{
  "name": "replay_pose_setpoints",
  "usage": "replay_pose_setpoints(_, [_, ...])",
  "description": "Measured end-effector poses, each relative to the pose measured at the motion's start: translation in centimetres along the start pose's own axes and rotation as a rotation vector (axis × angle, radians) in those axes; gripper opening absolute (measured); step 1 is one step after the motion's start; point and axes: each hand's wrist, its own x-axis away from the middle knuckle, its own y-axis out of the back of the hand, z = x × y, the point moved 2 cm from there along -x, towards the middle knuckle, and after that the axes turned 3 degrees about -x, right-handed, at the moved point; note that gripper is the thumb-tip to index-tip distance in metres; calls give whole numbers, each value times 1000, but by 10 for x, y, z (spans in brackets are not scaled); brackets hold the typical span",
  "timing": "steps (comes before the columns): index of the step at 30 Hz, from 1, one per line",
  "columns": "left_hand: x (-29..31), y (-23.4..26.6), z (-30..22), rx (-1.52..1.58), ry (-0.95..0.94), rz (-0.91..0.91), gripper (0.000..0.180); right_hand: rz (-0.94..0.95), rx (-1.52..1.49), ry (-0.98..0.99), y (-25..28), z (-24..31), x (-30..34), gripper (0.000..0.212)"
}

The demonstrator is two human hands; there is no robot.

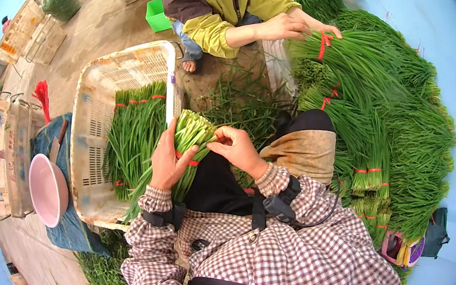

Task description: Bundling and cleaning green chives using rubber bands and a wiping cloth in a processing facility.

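While my left grip (pixel 168 162) is closed around a red-tied bundle of long green leaves with pale stems (pixel 193 130), my right grip (pixel 240 151) brings its fingertips together against it; whether they pinch anything, I cannot tell. The bundle sits by the right edge of a stained, off-white, slotted plastic crate (pixel 126 72).

The left hand (pixel 166 163) curls, palm inward — the right hand (pixel 239 151) pinches beside it.
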Motion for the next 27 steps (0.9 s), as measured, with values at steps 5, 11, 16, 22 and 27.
replay_pose_setpoints(5, [0, 3, 5, 55, 1, 9, 84, 283, -233, -359, 12, 4, 4, 9])
replay_pose_setpoints(11, [-1, 6, -3, -15, -70, 19, 92, 303, -127, -238, 17, -5, 2, 14])
replay_pose_setpoints(16, [-4, 4, -1, -61, -173, 82, 117, 657, -253, -465, 26, -12, -1, 21])
replay_pose_setpoints(22, [-4, 10, -2, -101, -205, 139, 129, 337, -232, -292, 20, -11, 10, 15])
replay_pose_setpoints(27, [-11, 8, 4, 39, -151, 204, 119, 132, -797, -227, 65, 25, 16, 6])
